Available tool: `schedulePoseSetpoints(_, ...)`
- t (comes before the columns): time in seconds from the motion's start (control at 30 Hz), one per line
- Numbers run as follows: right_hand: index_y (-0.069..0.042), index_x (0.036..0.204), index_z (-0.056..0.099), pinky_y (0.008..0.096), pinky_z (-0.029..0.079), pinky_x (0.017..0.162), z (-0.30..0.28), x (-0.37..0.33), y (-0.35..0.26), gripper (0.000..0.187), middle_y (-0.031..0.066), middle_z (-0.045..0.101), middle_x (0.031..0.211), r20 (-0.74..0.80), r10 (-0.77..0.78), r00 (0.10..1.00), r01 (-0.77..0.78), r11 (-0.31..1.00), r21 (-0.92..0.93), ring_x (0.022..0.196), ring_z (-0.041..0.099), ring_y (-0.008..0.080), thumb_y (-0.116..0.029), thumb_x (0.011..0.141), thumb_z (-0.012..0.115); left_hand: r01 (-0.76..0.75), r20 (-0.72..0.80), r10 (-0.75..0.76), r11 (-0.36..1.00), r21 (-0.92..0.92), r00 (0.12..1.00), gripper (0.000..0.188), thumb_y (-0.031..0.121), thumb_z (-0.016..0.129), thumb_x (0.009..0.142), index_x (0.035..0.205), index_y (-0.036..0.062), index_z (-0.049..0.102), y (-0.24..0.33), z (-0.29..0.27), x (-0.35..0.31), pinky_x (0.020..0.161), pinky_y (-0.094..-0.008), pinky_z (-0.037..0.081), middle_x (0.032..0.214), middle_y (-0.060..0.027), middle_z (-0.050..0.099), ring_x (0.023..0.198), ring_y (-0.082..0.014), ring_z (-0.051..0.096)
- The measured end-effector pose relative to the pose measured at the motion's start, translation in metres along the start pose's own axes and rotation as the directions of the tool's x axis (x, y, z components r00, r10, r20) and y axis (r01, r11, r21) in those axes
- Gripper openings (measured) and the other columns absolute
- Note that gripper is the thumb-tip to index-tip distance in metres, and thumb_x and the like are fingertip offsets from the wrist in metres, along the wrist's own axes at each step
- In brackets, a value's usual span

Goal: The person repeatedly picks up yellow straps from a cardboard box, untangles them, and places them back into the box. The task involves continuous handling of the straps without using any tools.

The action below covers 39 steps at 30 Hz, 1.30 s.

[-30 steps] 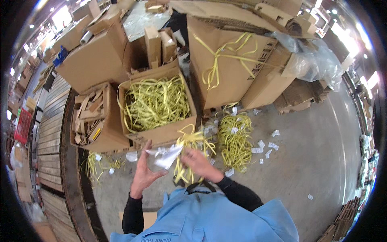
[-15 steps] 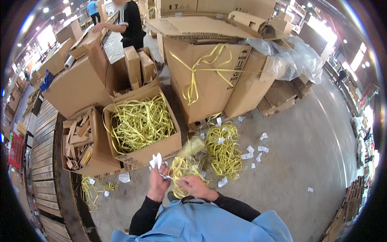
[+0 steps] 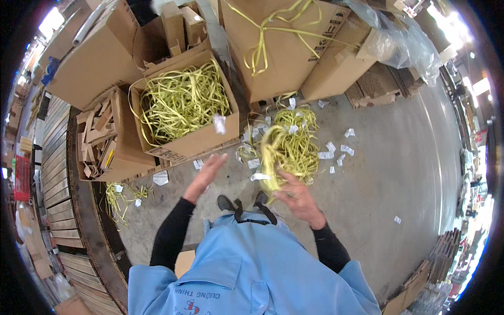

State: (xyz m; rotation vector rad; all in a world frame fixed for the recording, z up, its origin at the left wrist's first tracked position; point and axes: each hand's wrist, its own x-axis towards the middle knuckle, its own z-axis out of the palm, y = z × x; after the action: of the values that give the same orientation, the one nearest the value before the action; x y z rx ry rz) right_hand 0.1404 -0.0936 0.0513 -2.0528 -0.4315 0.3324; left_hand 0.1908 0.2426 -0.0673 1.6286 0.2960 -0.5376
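Note:
My left hand (image 3: 206, 176) is open, fingers stretched out, holding nothing. A crumpled white paper slip (image 3: 219, 124) hangs blurred in the air beyond it, in front of the carton. On the right, my right hand (image 3: 300, 198) has its fingers spread. A blurred bundle of yellow strapping band (image 3: 269, 157) is at its fingertips, seemingly loose from them. Just beyond, a heap of yellow strapping (image 3: 298, 137) lies on the floor. The open carton (image 3: 207, 134) at the far left is filled with tangled yellow strapping (image 3: 181, 102).
A carton of cardboard scraps (image 3: 123, 142) stands left, beside wooden slats (image 3: 55, 173). Tall cartons (image 3: 289, 58) tied with yellow band stand ahead, with clear plastic film (image 3: 399, 44) at their right. White slips (image 3: 326, 155) are scattered over the grey floor (image 3: 378, 199).
My hands have moved apart. The white paper has left my left hand and is farther forward. The strapping bundle has moved right, toward the floor heap. My view has tilted down.

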Motion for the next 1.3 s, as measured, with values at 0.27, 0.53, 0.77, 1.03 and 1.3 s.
schedulePoseSetpoints(0.27, -0.005, 0.11, 0.072, 0.0398, 0.046, 0.097, 0.073, -0.005, -0.048, 0.021, 0.0158, 0.062, 0.128, 0.221, -0.244, 0.944, 0.186, 0.95, 0.253, 0.116, 0.06, 0.0293, -0.009, 0.089, 0.068, 0.403, 0.417, -0.08, 0.471, -0.785, 0.905, 0.033, 0.042, 0.054, 0.101, 0.118, 0.0138, 0.054, 0.034, 0.082, -0.003, 0.062, -0.0332, 0.053, 0.107, -0.0158, 0.07, 0.067, -0.0205, 0.061)
schedulePoseSetpoints(0.53, 0.0, 0.112, 0.069, 0.0288, 0.053, 0.076, 0.026, -0.002, -0.034, 0.021, 0.0087, 0.069, 0.103, 0.013, 0.245, 0.969, -0.172, 0.642, 0.748, 0.087, 0.065, 0.0122, -0.013, 0.099, 0.058, -0.063, -0.064, 0.01, 0.382, -0.922, 0.998, 0.016, 0.028, 0.061, 0.097, 0.09, 0.0141, 0.058, 0.075, 0.013, -0.04, 0.053, -0.0237, 0.036, 0.078, -0.0009, 0.057, 0.056, -0.0086, 0.04)
schedulePoseSetpoints(0.77, -0.003, 0.111, 0.071, 0.0245, 0.05, 0.07, -0.083, -0.015, 0.054, 0.019, 0.0019, 0.071, 0.088, -0.688, 0.065, 0.722, -0.07, 0.997, 0.02, 0.076, 0.063, 0.0098, -0.006, 0.094, 0.062, -0.831, -0.792, 0.255, 0.14, -0.538, 0.555, 0.03, 0.029, 0.048, 0.099, 0.075, 0.0125, 0.041, 0.123, -0.206, -0.133, 0.051, -0.029, 0.024, 0.068, 0.0007, 0.041, 0.056, -0.0111, 0.031)
schedulePoseSetpoints(1.03, 0.0, 0.13, 0.059, 0.0292, 0.054, 0.063, -0.156, -0.035, 0.1, 0.058, 0.0135, 0.069, 0.11, 0.047, 0.307, 0.951, -0.309, 0.917, 0.252, 0.079, 0.068, 0.0182, -0.027, 0.082, 0.079, -0.607, -0.356, 0.681, 0.163, -0.778, 0.64, 0.04, 0.04, 0.056, 0.098, 0.104, 0.0003, 0.058, 0.157, -0.228, -0.202, 0.052, -0.028, 0.023, 0.07, 0.002, 0.041, 0.056, -0.0104, 0.029)
schedulePoseSetpoints(1.3, -0.001, 0.141, 0.046, 0.0342, 0.056, 0.083, -0.028, 0.052, 0.058, 0.059, 0.0164, 0.063, 0.123, 0.023, 0.36, 0.933, -0.312, 0.775, 0.55, 0.105, 0.064, 0.0234, -0.029, 0.093, 0.064, -0.536, 0.136, 0.938, 0.296, -0.791, 0.318, 0.041, 0.024, 0.076, 0.086, 0.114, 0.002, 0.057, 0.232, -0.136, -0.295, 0.039, -0.0246, 0.028, 0.061, -0.0075, 0.058, 0.042, -0.0092, 0.04)
